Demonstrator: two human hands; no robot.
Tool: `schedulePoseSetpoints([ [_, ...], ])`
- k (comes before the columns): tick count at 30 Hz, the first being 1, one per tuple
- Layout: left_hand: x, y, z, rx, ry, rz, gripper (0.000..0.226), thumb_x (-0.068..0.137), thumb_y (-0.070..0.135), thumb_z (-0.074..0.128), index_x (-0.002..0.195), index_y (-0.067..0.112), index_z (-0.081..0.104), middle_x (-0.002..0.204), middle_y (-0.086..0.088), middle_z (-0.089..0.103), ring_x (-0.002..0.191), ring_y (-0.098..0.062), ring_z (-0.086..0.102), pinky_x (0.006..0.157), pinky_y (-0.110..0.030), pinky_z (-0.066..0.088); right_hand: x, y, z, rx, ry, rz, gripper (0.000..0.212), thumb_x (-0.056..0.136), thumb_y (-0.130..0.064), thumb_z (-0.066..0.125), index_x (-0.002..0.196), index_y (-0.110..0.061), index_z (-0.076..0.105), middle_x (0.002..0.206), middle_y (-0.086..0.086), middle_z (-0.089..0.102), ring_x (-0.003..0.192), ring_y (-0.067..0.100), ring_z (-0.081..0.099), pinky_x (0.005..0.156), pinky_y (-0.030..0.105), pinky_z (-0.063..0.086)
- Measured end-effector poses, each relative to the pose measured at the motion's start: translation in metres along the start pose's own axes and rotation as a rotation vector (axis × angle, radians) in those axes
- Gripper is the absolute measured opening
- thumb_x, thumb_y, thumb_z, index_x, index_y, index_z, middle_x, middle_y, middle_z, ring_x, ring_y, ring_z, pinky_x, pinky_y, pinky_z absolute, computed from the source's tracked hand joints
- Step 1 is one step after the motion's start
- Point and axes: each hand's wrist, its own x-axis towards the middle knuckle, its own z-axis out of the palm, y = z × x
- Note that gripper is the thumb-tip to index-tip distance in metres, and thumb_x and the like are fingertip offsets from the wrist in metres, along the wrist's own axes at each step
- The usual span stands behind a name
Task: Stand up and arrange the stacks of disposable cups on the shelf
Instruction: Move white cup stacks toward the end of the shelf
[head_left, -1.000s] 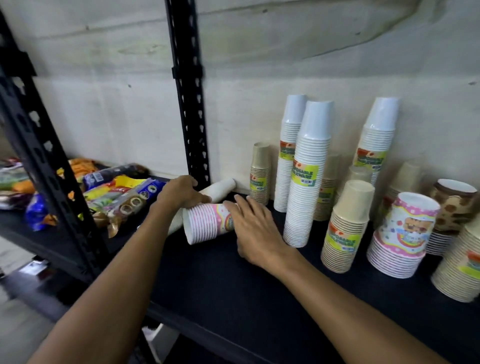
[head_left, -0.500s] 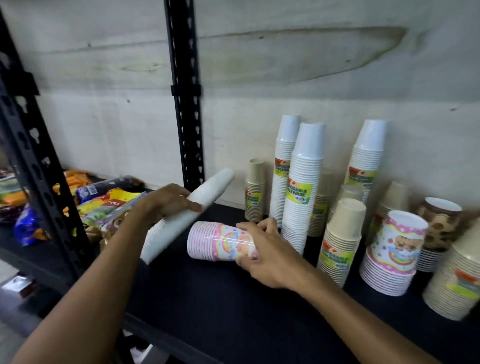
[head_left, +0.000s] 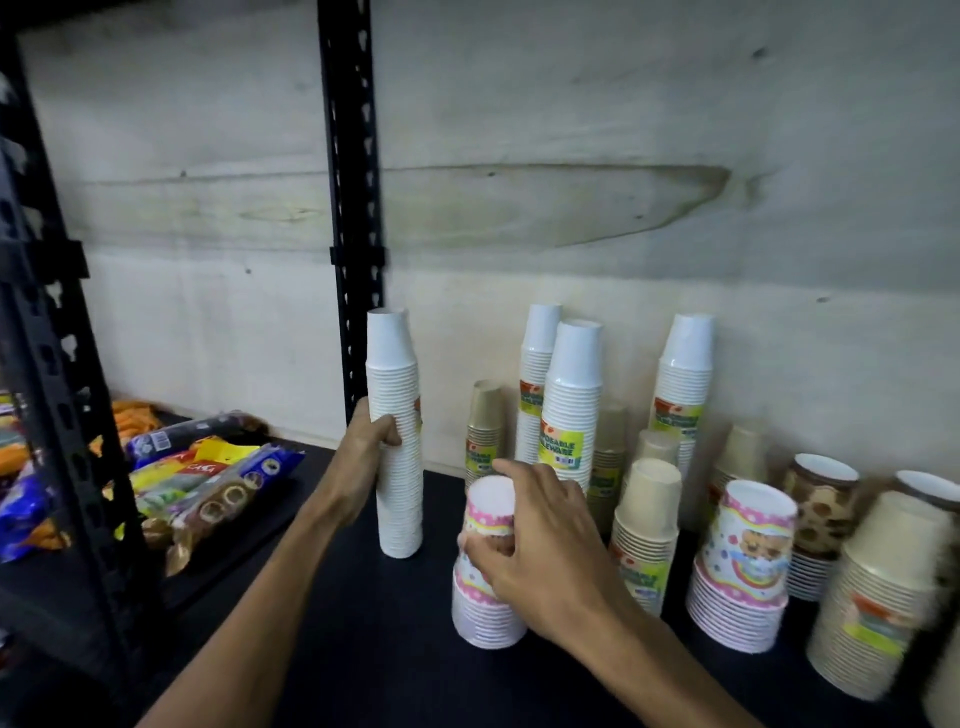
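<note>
Head view showed my left hand (head_left: 370, 451) gripping a tall white paper cup stack (head_left: 396, 431), upright on the black shelf (head_left: 322, 644). Just right of it, my right hand (head_left: 540, 551) held a short pink-patterned cup stack (head_left: 485, 597), upright too, with labelled white and beige stacks (head_left: 570, 410) beyond.

Two cup stacks (head_left: 396, 457) — upright, gripped

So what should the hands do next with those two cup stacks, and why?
Probably let go, one hand at a time. The tall white stack looks upright on the shelf, with the left hand gripping its middle, and the pink patterned stack also looks upright under the right hand. Loosening the fingers gently would show whether each stands alone before sliding them toward the other stacks.
</note>
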Motion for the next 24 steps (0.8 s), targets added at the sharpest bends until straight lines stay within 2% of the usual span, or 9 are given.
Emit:
schedulePoseSetpoints([
  [3, 0.001, -0.003, 0.005, 0.175, 0.037, 0.051, 0.081, 0.059, 0.042, 0.079, 0.124, 0.014, 0.039, 0.107, -0.003, 0.061, 0.096, -0.019, 0.062, 0.085, -0.038, 0.053, -0.004, 0.005, 0.006, 0.022, 0.034, 0.012, 0.066, 0.087, -0.054, 0.059, 0.143, -0.034, 0.031, 0.137, -0.011, 0.041, 0.123, 0.015, 0.036, 0.104, 0.027, 0.033],
  [5, 0.005, -0.009, 0.005, 0.229, 0.054, 0.08, 0.079, 0.068, 0.032, 0.088, 0.123, 0.016, 0.034, 0.103, -0.002, 0.064, 0.092, -0.015, 0.066, 0.081, -0.034, 0.056, -0.007, 0.008, 0.011, 0.038, 0.044, 0.015, 0.072, 0.087, -0.052, 0.06, 0.148, -0.034, 0.026, 0.14, -0.012, 0.039, 0.125, 0.014, 0.035, 0.107, 0.026, 0.032],
  [8, 0.005, -0.016, 0.001, 0.236, 0.039, 0.079, 0.072, 0.071, 0.023, 0.087, 0.123, 0.018, 0.037, 0.107, -0.004, 0.068, 0.097, -0.017, 0.069, 0.083, -0.034, 0.056, -0.015, 0.011, 0.02, 0.084, 0.067, 0.035, 0.084, 0.085, -0.053, 0.063, 0.152, -0.033, 0.016, 0.144, -0.012, 0.037, 0.13, 0.012, 0.032, 0.109, 0.026, 0.032],
  [11, -0.001, -0.019, -0.007, 0.21, 0.003, 0.077, 0.07, 0.068, 0.031, 0.087, 0.124, 0.023, 0.047, 0.111, 0.001, 0.068, 0.102, -0.015, 0.067, 0.087, -0.035, 0.055, -0.026, 0.015, 0.03, 0.132, 0.086, 0.044, 0.098, 0.082, -0.055, 0.065, 0.154, -0.032, 0.003, 0.148, -0.014, 0.032, 0.13, 0.009, 0.029, 0.109, 0.024, 0.032],
  [14, -0.009, -0.02, -0.012, 0.219, -0.04, 0.08, 0.066, 0.065, 0.043, 0.083, 0.123, 0.029, 0.055, 0.113, 0.004, 0.069, 0.105, -0.011, 0.066, 0.088, -0.031, 0.053, -0.038, 0.023, 0.037, 0.173, 0.024, 0.083, 0.109, 0.081, -0.056, 0.067, 0.153, -0.033, -0.012, 0.155, -0.016, 0.02, 0.139, 0.006, 0.024, 0.114, 0.023, 0.029],
  [17, -0.018, -0.03, -0.01, 0.309, -0.057, 0.071, 0.067, 0.068, 0.033, 0.088, 0.122, 0.034, 0.049, 0.108, 0.01, 0.067, 0.097, 0.002, 0.065, 0.077, -0.014, 0.049, -0.044, 0.03, 0.044, 0.221, -0.047, 0.149, 0.112, 0.078, -0.057, 0.069, 0.153, -0.032, -0.009, 0.156, -0.017, 0.019, 0.142, 0.005, 0.025, 0.114, 0.023, 0.029],
  [19, -0.024, -0.041, -0.009, 0.368, -0.034, 0.049, 0.076, 0.067, 0.025, 0.088, 0.127, 0.031, 0.041, 0.111, 0.016, 0.061, 0.098, 0.002, 0.063, 0.076, -0.011, 0.048, -0.046, 0.034, 0.049, 0.25, -0.083, 0.174, 0.11, 0.076, -0.06, 0.069, 0.154, -0.033, -0.004, 0.155, -0.017, 0.023, 0.141, 0.004, 0.03, 0.114, 0.024, 0.032],
  [22, -0.027, -0.05, -0.015, 0.32, -0.001, -0.009, 0.088, 0.062, 0.026, 0.091, 0.13, 0.028, 0.036, 0.116, 0.017, 0.058, 0.107, -0.003, 0.06, 0.089, -0.024, 0.048, -0.047, 0.04, 0.057, 0.259, -0.107, 0.176, 0.104, 0.074, -0.064, 0.067, 0.153, -0.033, 0.008, 0.151, -0.018, 0.031, 0.137, 0.002, 0.034, 0.113, 0.023, 0.033],
  [24, -0.028, -0.053, -0.02, 0.305, -0.006, -0.032, 0.093, 0.052, 0.039, 0.094, 0.128, 0.026, 0.041, 0.117, 0.012, 0.063, 0.107, -0.005, 0.063, 0.095, -0.03, 0.05, -0.047, 0.042, 0.059, 0.28, -0.106, 0.181, 0.102, 0.073, -0.066, 0.066, 0.153, -0.034, 0.011, 0.151, -0.019, 0.032, 0.136, 0.001, 0.034, 0.114, 0.023, 0.033],
])
